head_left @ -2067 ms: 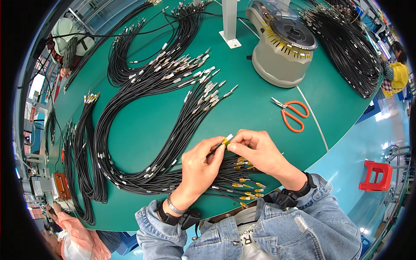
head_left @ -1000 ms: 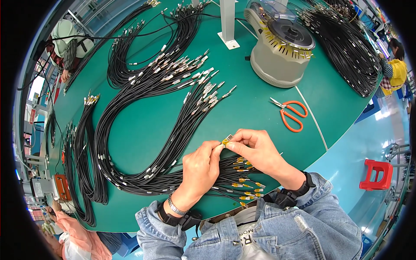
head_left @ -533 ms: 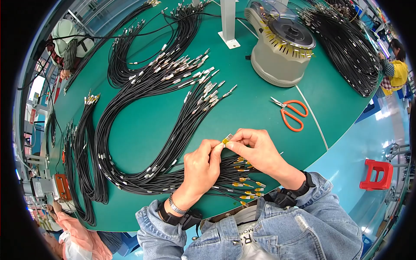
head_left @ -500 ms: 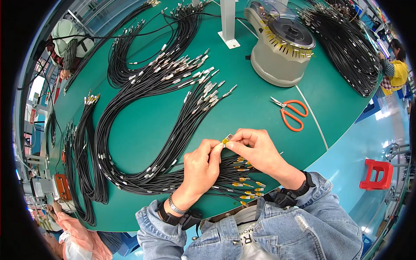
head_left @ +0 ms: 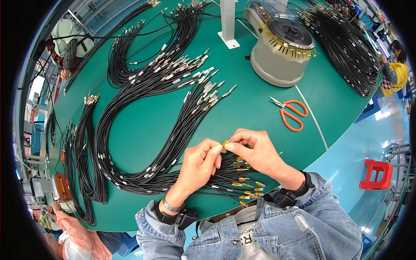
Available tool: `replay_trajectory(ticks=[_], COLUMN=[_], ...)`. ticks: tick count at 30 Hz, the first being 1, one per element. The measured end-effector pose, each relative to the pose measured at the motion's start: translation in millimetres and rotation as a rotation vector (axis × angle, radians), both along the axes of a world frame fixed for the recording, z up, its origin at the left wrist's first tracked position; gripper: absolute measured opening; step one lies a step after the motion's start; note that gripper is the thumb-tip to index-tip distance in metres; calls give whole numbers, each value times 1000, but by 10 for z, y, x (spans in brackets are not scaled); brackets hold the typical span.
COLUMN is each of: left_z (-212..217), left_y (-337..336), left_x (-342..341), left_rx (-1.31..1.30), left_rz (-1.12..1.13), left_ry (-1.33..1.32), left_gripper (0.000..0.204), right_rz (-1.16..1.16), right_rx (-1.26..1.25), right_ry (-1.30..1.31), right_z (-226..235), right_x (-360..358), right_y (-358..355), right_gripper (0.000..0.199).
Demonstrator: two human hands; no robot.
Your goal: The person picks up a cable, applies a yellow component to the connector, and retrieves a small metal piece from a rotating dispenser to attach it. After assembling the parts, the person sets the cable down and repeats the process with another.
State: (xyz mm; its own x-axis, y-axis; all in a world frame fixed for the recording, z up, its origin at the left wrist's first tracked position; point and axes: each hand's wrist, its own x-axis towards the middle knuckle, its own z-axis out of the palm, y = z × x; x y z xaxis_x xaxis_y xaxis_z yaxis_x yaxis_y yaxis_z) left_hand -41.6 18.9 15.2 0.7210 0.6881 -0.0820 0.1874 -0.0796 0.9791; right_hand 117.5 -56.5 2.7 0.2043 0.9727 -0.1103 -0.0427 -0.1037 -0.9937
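Between my two hands is a small metal cable connector (head_left: 227, 141) with yellow tape round it. My left hand (head_left: 199, 164) pinches its lower end between thumb and forefinger. The thumb and fingers of my right hand (head_left: 255, 149) close on its other side. My fingers hide most of the connector and the cable leading from it. Just beneath my hands lies a thick bundle of black cables (head_left: 130, 175), curving round to the left. Several cable ends with yellow tape (head_left: 247, 190) fan out below my right hand, near the table's front edge.
Orange-handled scissors (head_left: 291, 113) lie right of my hands on the green table (head_left: 255, 102). Behind them stands a round tape dispenser (head_left: 277, 63) with yellow strips sticking out. More black cables (head_left: 346, 56) lie far right. A red stool (head_left: 376, 174) stands on the floor; other people sit around.
The connector has turned in my fingers, so less of its flat metal face shows. My left wrist has shifted slightly left, and its fingers have curled a little differently.
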Motion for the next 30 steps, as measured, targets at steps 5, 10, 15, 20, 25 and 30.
replay_trajectory(ticks=[5,10,15,20,25,30], left_z=[-13,8,-2,-9,-7,-12], left_y=[-3,20,119,177,169,134], left_x=[-14,-44,-94,-92,-83,-52], left_rx=[90,47,-317,-507,-509,-461], left_rz=[-35,-62,-129,-172,-201,-214], left_ry=[16,4,-90,-142,-128,-132], left_gripper=[19,22,27,29,30,30], right_rz=[-34,-2,77,71,8,55], right_rx=[26,-1,113,117,177,140], right_ry=[-88,-114,-105,-45,72,38], right_z=[17,65,61,43,68,38], right_x=[-22,-28,-3,-9,-9,54], right_y=[-2,13,12,20,39,8], right_gripper=[21,15,13,13,14,13])
